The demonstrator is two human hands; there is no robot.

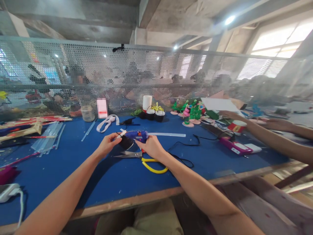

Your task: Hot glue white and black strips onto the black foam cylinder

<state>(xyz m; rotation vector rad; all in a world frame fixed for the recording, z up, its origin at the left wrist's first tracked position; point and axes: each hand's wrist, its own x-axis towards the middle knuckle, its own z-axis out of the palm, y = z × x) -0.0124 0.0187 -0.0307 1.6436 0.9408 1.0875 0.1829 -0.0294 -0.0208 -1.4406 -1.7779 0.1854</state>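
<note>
blue table (73, 169) behind mesh screen (156, 75)

Your right hand (151, 146) grips a blue glue gun (137, 135), lying level with its nozzle pointing left and a clear glue stick (166, 134) jutting out to the right. Your left hand (107, 143) pinches a small black round piece (126, 142) just under the nozzle, touching the gun's white tip, above the near-middle of the blue table (117, 176).
</note>
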